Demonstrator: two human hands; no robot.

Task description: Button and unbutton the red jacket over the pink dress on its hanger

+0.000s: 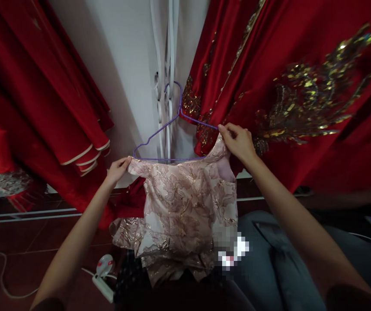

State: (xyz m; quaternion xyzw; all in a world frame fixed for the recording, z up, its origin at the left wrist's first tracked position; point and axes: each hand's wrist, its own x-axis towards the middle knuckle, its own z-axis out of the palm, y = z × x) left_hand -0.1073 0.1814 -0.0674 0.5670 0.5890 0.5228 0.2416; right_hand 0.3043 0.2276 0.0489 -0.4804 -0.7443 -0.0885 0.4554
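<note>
Pinching a shiny pink-and-gold cloth top point(182, 190) by its shoulders in left hand point(118, 169) and right hand point(240, 139), each near one end of a thin purple wire hanger point(179, 111) stretched crosswise between.

One hanger point(179, 109), one pink garment point(182, 198)

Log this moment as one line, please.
left hand: pinching pink floral top at one shoulder | right hand: pinching other shoulder, by purple hanger | hanger: at neckline | background: red garments
</note>
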